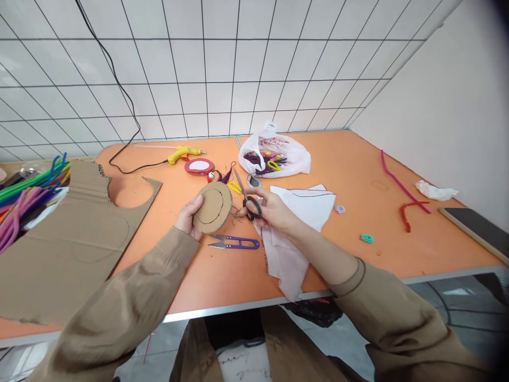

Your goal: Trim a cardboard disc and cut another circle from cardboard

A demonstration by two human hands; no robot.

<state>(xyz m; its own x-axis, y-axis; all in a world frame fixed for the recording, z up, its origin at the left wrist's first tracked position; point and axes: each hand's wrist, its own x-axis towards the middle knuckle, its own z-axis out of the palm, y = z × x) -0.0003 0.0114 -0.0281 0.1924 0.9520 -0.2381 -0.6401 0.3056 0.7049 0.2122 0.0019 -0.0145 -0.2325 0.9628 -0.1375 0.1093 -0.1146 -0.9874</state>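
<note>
My left hand [189,216] grips a round cardboard disc [213,208] by its left edge, tilted up above the table. A smaller circle is drawn in dark line on the disc. In my right hand [270,209] is a pair of black-handled scissors [253,208], blades pointing up and away, just right of the disc. Below the disc lie purple thread snips [234,242]. White cloth [306,212] with dark red stitched edges spreads under and beyond my right hand. Behind the disc sit a red-rimmed round piece [199,166] and a small bell [211,175].
Cut cardboard [91,228] covers the table's left, beside colourful pipe cleaners [34,185]. A yellow glue gun [186,154] with its cord lies at the back, near a white plastic bag [296,156] of threads. A phone-like dark slab [479,231] rests at the right edge.
</note>
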